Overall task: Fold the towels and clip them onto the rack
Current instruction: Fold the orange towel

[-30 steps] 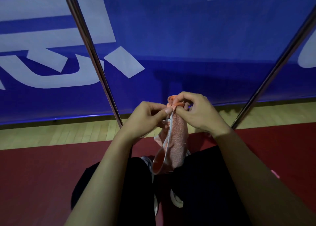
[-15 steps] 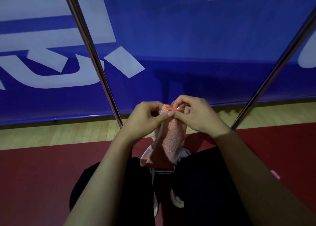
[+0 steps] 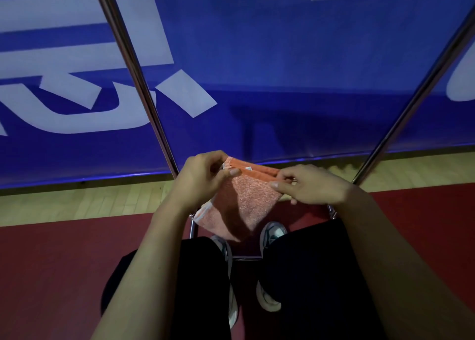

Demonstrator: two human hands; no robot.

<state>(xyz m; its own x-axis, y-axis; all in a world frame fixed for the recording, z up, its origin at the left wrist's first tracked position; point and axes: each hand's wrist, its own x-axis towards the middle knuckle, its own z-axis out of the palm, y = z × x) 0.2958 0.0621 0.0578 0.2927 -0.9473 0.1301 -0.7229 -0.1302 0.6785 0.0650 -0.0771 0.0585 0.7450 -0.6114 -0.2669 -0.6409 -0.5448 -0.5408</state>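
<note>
Head view: I hold the towel (image 3: 244, 200) up in front of me, between the two slanted rack poles, left pole (image 3: 133, 74) and right pole (image 3: 416, 95). My left hand (image 3: 203, 177) pinches the top left corner, thumb over the orange hem. My right hand (image 3: 311, 188) pinches the top right corner, fingers curled round the edge. The top edge is stretched between my two hands; the rest hangs down in a point over my shoes (image 3: 272, 233). It touches neither pole. No clip in sight, so I judge I'm at the folding stage, not clipping yet.

Risks, my guess only:
- Both grips are small corner pinches. If one slips, that side drops and the towel swings onto the floor (image 3: 64, 257).
- The lower left corner is already turned up, white edge showing. Fold now and it comes out crooked, with uneven layers for a clip to bite.
- The hanging point droops off centre. Bringing my hands together could bunch it rather than halve it.
- Light is dim, so lining up the edges is harder to check.
- The poles are near either side. A wide swing of my elbows could knock the rack.
</note>
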